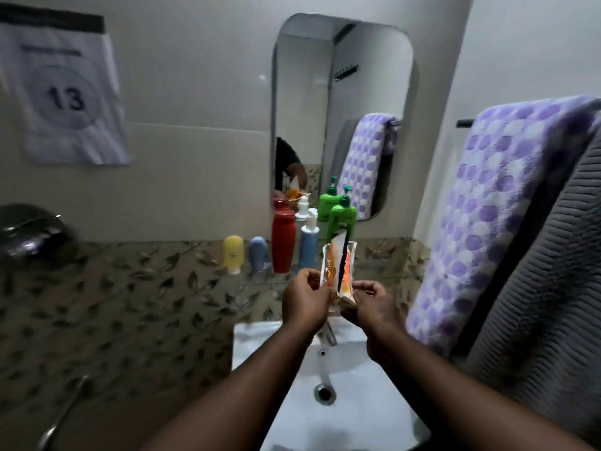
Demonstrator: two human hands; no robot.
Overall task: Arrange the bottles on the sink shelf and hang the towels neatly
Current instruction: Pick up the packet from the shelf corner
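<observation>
We log five bottles in a row below the mirror (341,92). From the left: short tube (233,254), second short tube (258,253) just beside it, tall capped bottle (283,244), slim pump bottle (308,245), and broad pump bottle (341,218) farthest right. In front of the row, the left hand (305,302) and right hand (369,305) hold a pouch (338,268) above the tap (329,335), which stands at the back of the sink (357,418). On the right wall hangs the dotted towel (487,222), overlapping the ribbed towel (553,304). A paper sheet (65,92) hangs far left.
</observation>
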